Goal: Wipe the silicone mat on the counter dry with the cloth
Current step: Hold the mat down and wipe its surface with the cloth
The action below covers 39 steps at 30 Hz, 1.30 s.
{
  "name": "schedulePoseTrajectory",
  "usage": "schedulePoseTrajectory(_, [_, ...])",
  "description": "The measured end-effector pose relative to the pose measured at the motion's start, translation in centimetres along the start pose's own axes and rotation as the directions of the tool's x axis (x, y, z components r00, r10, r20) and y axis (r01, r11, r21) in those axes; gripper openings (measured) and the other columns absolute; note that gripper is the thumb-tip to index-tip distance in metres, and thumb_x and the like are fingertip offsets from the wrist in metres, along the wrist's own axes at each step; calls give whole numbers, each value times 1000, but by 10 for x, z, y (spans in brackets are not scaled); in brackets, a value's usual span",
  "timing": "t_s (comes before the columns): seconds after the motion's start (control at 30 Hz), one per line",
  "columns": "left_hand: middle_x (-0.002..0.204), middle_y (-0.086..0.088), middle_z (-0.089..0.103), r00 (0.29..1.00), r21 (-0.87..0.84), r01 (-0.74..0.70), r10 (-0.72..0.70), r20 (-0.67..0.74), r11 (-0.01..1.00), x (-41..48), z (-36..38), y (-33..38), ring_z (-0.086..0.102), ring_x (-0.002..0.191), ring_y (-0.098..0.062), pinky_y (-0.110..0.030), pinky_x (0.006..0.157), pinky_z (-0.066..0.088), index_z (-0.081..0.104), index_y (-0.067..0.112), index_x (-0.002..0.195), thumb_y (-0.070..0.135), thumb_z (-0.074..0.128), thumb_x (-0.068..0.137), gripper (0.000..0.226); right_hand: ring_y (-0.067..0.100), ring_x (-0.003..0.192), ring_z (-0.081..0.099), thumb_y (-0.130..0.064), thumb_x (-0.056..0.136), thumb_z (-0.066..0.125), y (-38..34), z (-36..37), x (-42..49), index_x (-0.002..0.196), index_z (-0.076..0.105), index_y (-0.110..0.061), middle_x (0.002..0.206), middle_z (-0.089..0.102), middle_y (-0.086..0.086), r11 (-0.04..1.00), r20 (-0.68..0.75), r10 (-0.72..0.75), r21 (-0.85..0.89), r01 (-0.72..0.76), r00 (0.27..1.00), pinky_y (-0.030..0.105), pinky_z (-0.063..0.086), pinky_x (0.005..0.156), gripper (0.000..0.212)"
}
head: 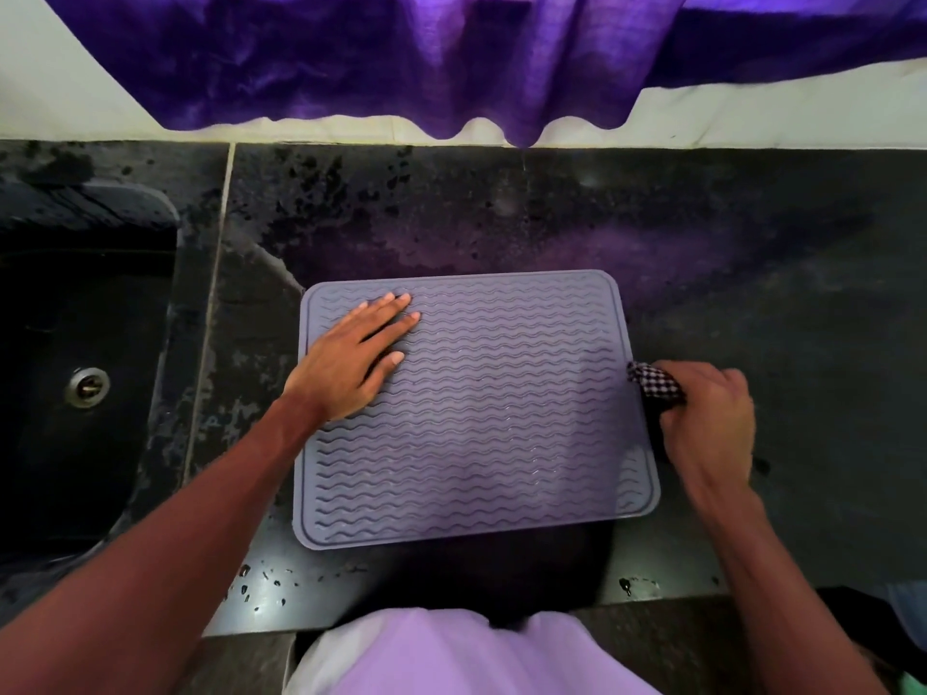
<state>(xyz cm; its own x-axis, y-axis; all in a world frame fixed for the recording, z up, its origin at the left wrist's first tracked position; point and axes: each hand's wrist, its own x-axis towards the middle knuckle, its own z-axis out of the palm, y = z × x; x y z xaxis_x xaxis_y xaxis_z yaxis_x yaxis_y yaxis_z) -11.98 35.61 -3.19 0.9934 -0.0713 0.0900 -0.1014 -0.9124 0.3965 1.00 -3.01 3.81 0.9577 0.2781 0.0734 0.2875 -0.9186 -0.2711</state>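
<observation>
A grey silicone mat [491, 423] with wavy ridges lies flat on the dark stone counter [752, 293], in the middle of the view. My left hand [353, 356] rests flat on the mat's upper left part, fingers straight. My right hand [707, 418] grips a bunched black-and-white checked cloth [654, 386] at the mat's right edge. Most of the cloth is hidden inside the fist.
A dark sink [75, 393] with a metal drain [86, 386] sits to the left of the counter. A purple curtain [401, 57] hangs over the wall at the back. Water drops lie along the counter's front edge [281, 584].
</observation>
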Motion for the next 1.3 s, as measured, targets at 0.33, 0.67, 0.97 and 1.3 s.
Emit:
schedulePoseTrajectory(0.33, [167, 0, 28, 999, 48, 43, -43, -7, 998, 1, 2, 4, 25, 154, -19, -40, 127, 18, 37, 19, 158, 42, 43, 103, 60, 29, 81, 50, 15, 52, 63, 4, 13, -40, 115, 71, -16, 97, 71, 2, 993, 144, -90, -57, 99, 986, 40, 49, 64, 70])
schedulePoseTrajectory(0.67, [167, 0, 28, 999, 55, 51, -50, -16, 997, 0, 4, 2, 25, 154, -19, -42, 127, 19, 37, 19, 157, 45, 42, 103, 60, 21, 81, 53, 15, 53, 63, 27, -14, -104, 113, 73, -20, 92, 70, -4, 997, 341, -54, -31, 68, 939, 33, 51, 66, 70])
schedulePoseTrajectory(0.97, [167, 0, 26, 999, 86, 41, -41, -3, 995, 0, 1, 4, 23, 155, -18, -40, 127, 17, 34, 20, 159, 44, 40, 104, 60, 24, 77, 56, 4, 61, 62, -7, -24, -45, 98, 73, -25, 89, 72, -6, 974, 351, -225, 102, 202, 909, 34, 49, 66, 48])
schedulePoseTrajectory(1.3, [167, -1, 28, 1000, 69, 27, -26, -14, 997, 0, 0, 5, 23, 155, -18, -40, 127, 18, 36, 19, 158, 43, 41, 105, 58, 26, 88, 54, 2, 53, 72, -2, 15, -54, 102, 71, -24, 100, 70, -10, 940, 170, -335, -9, 342, 927, 34, 38, 67, 56])
